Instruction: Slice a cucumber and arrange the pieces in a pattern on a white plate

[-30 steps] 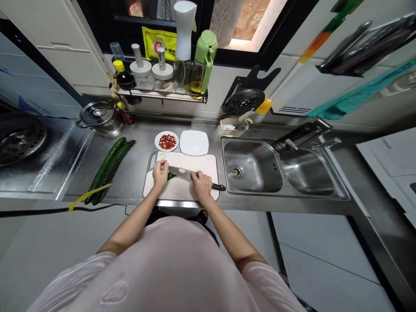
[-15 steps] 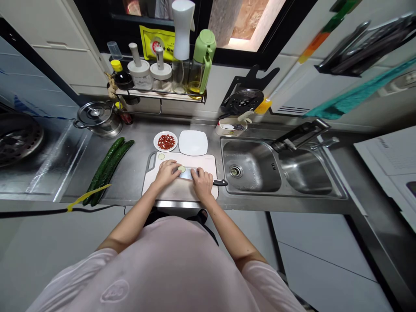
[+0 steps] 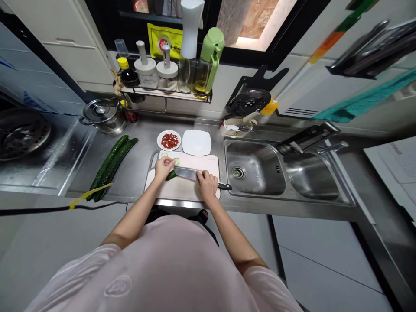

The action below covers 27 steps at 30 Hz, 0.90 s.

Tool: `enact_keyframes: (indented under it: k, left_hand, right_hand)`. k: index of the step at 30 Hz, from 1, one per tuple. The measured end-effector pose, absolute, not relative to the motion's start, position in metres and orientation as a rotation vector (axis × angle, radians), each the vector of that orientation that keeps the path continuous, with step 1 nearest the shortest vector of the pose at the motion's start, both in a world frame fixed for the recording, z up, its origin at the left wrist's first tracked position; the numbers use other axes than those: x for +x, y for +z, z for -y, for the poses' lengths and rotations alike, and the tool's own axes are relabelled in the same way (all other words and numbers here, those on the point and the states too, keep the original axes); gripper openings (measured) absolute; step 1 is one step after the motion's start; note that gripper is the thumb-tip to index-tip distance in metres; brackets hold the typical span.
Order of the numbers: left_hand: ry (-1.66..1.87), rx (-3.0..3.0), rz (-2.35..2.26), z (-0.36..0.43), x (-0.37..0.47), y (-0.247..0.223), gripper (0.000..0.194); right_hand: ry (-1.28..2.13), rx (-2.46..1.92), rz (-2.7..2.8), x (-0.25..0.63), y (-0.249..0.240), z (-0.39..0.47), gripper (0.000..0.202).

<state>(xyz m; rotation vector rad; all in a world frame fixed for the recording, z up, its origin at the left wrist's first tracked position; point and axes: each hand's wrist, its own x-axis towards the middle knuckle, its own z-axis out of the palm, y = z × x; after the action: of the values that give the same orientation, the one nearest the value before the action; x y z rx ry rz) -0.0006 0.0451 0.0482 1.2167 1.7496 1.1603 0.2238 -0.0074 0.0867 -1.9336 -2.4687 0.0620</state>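
My left hand pinches a thin cucumber slice above the left part of the cutting board. Another pale slice lies at the board's upper left edge. A short dark green cucumber piece rests on the board, by the tip end of the knife blade. My right hand is closed on the knife, whose wide blade points left and whose black handle sticks out to the right. Behind the board stand a plate of chopped red pieces and a white square plate.
Whole cucumbers lie on the counter at the left, near a lidded steel pot. A double sink is to the right. Bottles and jars stand on a wall shelf. A black cable crosses the lower left.
My left hand has moved left off the knife blade with the slice, uncovering the short cucumber piece. The view has shifted slightly.
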Motion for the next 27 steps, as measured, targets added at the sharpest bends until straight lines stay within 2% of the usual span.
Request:
enact_keyframes:
  k: [9,19,27]
  left_hand:
    - [0.896,1.168,-2.201,-0.070,-0.033,0.019,0.020]
    - [0.728,1.357,-2.329,-0.083,-0.028,0.018,0.016]
    - [0.750,1.484,-2.330,-0.083,-0.027,0.018,0.013]
  right_hand:
    - [0.129,-2.052,2.454,0.234,0.084,0.010,0.034]
    - [0.159,-2.088,2.418,0.235,0.084,0.011,0.034]
    - [0.220,-2.095,2.418,0.235,0.086,0.010,0.035]
